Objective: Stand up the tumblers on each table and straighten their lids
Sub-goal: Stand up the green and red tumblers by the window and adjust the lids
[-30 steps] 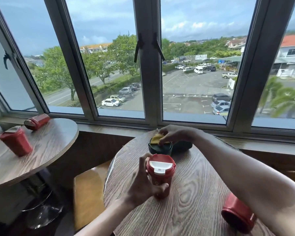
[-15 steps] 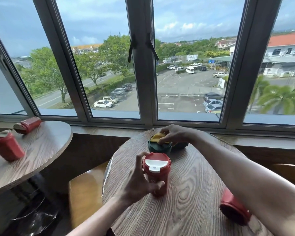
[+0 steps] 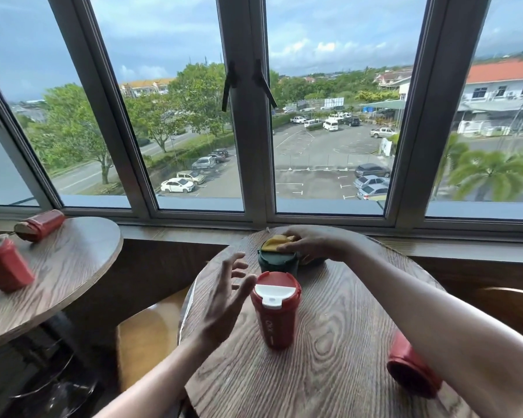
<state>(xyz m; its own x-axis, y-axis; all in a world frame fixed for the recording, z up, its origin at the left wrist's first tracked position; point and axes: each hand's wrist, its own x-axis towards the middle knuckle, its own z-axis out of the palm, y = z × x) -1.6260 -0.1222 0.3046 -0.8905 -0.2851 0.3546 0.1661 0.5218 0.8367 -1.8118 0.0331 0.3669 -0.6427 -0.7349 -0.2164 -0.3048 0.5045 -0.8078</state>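
Observation:
A red tumbler (image 3: 276, 315) with a red and white lid stands upright in the middle of the near round table (image 3: 329, 357). My left hand (image 3: 224, 300) hovers just left of it, fingers spread, not touching. Behind it lies a dark green tumbler (image 3: 277, 262) on its side with a yellow lid. My right hand (image 3: 310, 244) rests on that lid and body, gripping it. A second red tumbler (image 3: 411, 369) lies on its side at the table's right, partly hidden under my right forearm.
On the left round table (image 3: 58, 282) one red tumbler (image 3: 3, 265) stands with a crooked lid and another (image 3: 40, 224) lies on its side near the window. A wooden chair seat (image 3: 145, 336) sits between the tables. The window sill runs behind both tables.
My left hand has let go of the upright red tumbler and opened beside it. My right hand stays on the green tumbler. The camera has drifted left.

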